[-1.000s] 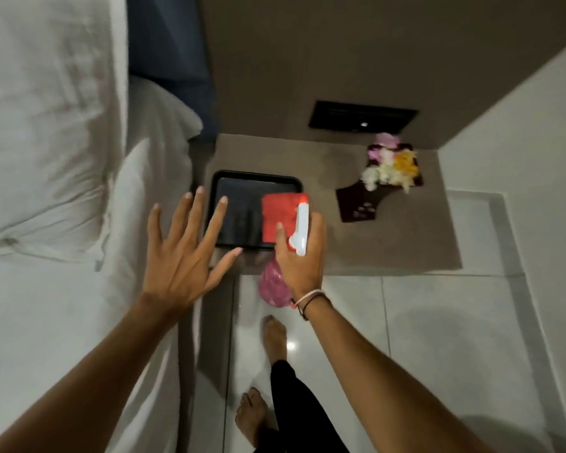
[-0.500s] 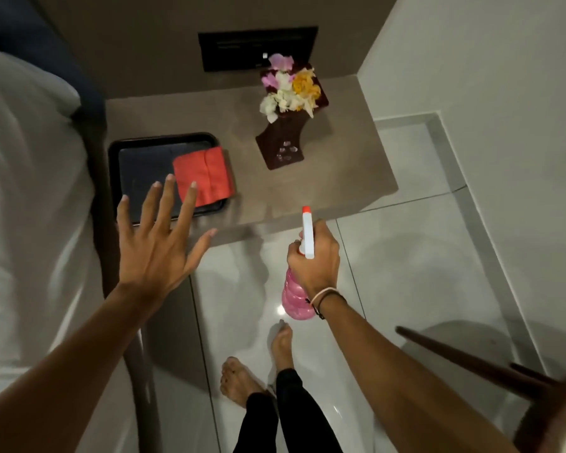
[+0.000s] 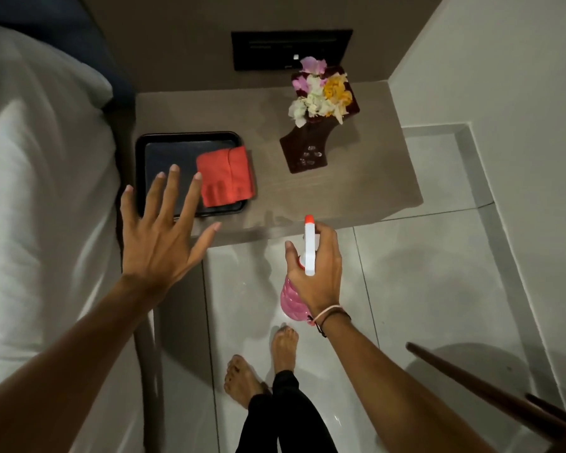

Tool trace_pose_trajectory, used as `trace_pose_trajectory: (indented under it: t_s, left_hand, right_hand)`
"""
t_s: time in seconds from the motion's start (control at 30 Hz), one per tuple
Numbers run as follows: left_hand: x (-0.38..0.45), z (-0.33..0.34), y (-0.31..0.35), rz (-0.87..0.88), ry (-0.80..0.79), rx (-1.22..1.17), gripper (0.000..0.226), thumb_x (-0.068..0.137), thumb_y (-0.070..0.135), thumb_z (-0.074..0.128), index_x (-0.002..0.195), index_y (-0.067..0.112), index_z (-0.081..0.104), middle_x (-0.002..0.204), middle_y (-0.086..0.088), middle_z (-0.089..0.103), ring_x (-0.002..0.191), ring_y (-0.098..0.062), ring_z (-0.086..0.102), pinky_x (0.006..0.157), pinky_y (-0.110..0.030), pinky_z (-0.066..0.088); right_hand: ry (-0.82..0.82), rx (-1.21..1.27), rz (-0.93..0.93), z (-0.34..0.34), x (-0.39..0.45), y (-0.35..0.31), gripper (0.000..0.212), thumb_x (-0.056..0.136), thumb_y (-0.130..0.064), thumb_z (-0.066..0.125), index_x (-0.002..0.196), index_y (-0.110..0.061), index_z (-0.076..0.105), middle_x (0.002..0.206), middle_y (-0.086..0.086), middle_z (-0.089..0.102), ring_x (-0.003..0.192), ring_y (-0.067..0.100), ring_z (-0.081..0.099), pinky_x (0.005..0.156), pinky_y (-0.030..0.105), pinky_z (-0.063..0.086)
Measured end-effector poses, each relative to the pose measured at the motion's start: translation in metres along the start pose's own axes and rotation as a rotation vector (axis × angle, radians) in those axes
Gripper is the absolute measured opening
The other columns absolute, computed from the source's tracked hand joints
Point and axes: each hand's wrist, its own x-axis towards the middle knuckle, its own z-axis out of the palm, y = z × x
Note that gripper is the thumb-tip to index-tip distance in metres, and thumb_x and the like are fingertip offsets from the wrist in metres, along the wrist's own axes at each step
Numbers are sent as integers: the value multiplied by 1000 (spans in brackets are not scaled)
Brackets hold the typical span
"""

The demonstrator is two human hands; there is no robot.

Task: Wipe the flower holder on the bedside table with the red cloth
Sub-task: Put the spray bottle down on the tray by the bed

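A dark brown flower holder (image 3: 304,148) with white, pink and yellow flowers (image 3: 321,93) stands at the back right of the bedside table (image 3: 356,188). The folded red cloth (image 3: 226,176) lies on the right side of a black tray (image 3: 164,155) on the table's left. My left hand (image 3: 162,237) hovers open over the tray's front edge, fingers spread, just left of the cloth. In front of the table, my right hand (image 3: 314,273) grips a pink spray bottle (image 3: 293,302) with a white, red-tipped nozzle pointing towards the table.
A bed with white bedding (image 3: 40,191) fills the left side. A white wall (image 3: 504,76) bounds the right. Dark wooden rods (image 3: 490,397) cross the lower right. A black panel (image 3: 291,49) sits in the wall behind the table. My bare feet (image 3: 262,364) stand on glossy tiles.
The view has swung right and steadied on the table. My left hand has moved closer to the red cloth. My right hand has drawn the spray bottle back off the table over the floor.
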Motion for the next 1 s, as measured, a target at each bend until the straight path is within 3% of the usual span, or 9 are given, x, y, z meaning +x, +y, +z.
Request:
trace_pose_trajectory:
  t_s: [0.17,0.3,0.4,0.53,0.67,0.8,0.93,1.0]
  left_hand:
    - [-8,-13,-41,-79,-29,35,87,95,74,21,167,25,6,174,-16,12,159,-36,23,124,-69,13]
    - [-10,-28,-73,-168,-24,65,89,94,76,20,167,25,8,174,-16,14,158,-37,24,125,-69,12]
    - [-5,-33,-91,-246,12,69,91,93,78,20,167,25,8,174,-16,13,159,-36,22,125,-68,13]
    - [-6,-27,-115,-285,106,102,88,96,76,25,166,23,17,172,-17,20,157,-35,28,123,-65,21]
    - [-2,-10,-142,-304,115,78,88,96,77,22,166,24,13,174,-16,15,160,-34,20,126,-64,16]
    - [4,6,-164,-273,189,91,87,97,75,30,165,23,20,172,-16,21,160,-33,20,125,-63,20]
    - [15,13,-175,-226,229,72,88,96,75,32,165,22,22,172,-17,23,159,-34,22,125,-64,19]
    - [21,15,-178,-212,217,60,88,96,76,30,165,23,19,172,-16,21,160,-33,20,125,-64,18]
  right_hand:
    - [-10,93,-164,26,39,-54,41,90,-36,71,115,-9,54,98,-8,52,85,-12,52,74,-1,40]
    - [-72,216,-197,56,77,-106,40,92,-37,70,113,-8,55,101,2,60,88,7,57,81,16,49]
    - [-114,276,-229,85,104,-138,40,92,-42,69,112,-9,57,101,6,63,87,13,61,78,15,49]
    - [-190,262,-257,139,137,-175,30,97,-34,65,107,-7,56,97,11,62,83,25,60,75,34,54]
    - [-242,244,-367,193,150,-203,25,98,-24,64,106,-1,58,97,11,58,83,19,52,76,9,43]
    - [-295,232,-365,227,149,-213,32,96,-27,67,109,0,56,103,18,60,92,30,59,82,33,52]
    - [-261,204,-389,247,144,-217,33,95,-25,69,109,2,57,102,18,62,92,26,60,82,13,44]
    - [-267,192,-401,253,143,-218,34,94,-27,70,108,1,58,98,17,62,85,24,59,78,17,47]
